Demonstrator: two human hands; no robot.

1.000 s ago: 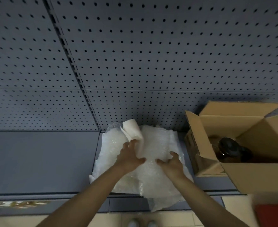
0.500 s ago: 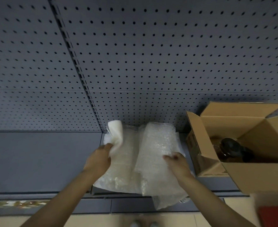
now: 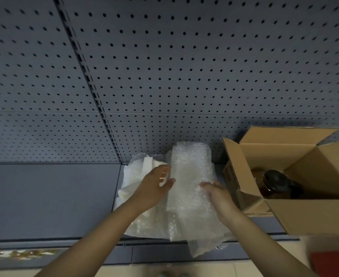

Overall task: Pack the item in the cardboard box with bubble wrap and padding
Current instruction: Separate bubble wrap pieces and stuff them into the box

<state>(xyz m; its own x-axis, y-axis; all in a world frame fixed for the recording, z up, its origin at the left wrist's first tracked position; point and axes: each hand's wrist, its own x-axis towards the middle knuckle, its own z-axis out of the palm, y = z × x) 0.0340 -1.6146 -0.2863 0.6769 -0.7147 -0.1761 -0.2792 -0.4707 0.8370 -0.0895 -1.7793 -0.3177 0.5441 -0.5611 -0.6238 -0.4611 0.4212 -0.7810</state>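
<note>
A folded sheet of bubble wrap (image 3: 190, 172) lies on the grey shelf (image 3: 50, 198), its lower end hanging over the front edge. My right hand (image 3: 218, 194) grips its right side. My left hand (image 3: 154, 188) is open with fingers spread, its fingertips at the wrap's left edge. A white foam padding sheet (image 3: 146, 168) lies crumpled under and left of that hand. To the right stands the open cardboard box (image 3: 308, 214), flaps up, with a dark lidded jar (image 3: 276, 182) lying inside.
A grey pegboard wall (image 3: 184, 76) rises right behind the shelf. The box overhangs the shelf's front edge at the right. Something red (image 3: 332, 260) sits on the floor at the lower right.
My left hand has let go of the white foam sheet, which now lies at the left, and moved right to the bubble wrap's edge. My right hand stayed on the wrap.
</note>
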